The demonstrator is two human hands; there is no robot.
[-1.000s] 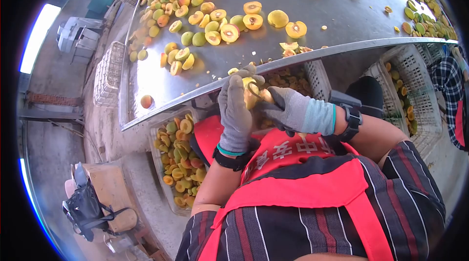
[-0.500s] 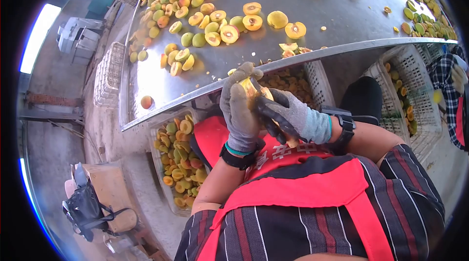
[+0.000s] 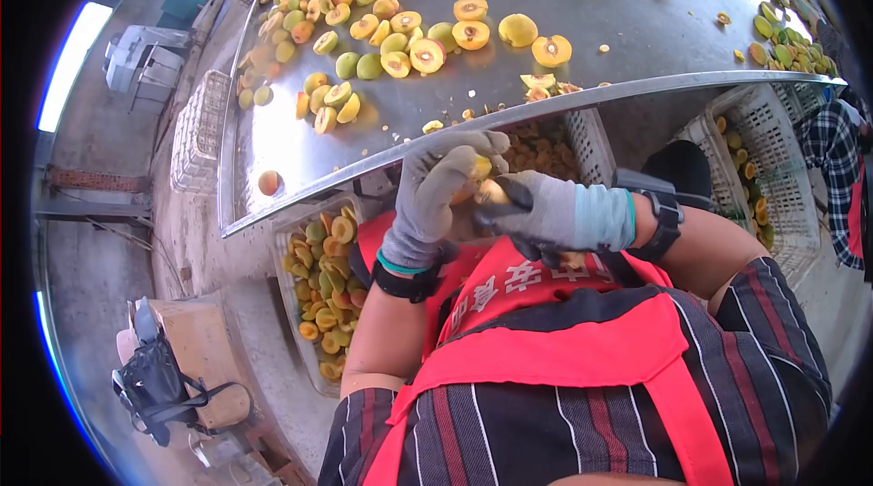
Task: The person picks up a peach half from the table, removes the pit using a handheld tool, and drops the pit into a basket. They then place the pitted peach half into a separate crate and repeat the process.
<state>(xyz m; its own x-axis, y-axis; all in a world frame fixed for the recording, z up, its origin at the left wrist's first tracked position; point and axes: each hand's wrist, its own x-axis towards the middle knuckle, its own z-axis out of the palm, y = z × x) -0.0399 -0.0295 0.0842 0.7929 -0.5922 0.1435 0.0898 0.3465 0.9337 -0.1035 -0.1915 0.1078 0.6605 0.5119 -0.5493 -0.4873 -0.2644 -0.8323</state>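
Left hand (image 3: 429,190), grey-gloved: its fingers cupped a yellow piece of stone fruit (image 3: 480,167), held between the hands near the edge of a metal table (image 3: 637,39). Right hand (image 3: 550,211), grey-gloved: its fingers clenched a wooden-handled tool (image 3: 492,192), largely hidden. Stone-fruit halves (image 3: 426,56) lay scattered across the table.

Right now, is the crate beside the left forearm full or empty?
It looks full: cut fruit covers the visible inside of the crate, hiding its floor.
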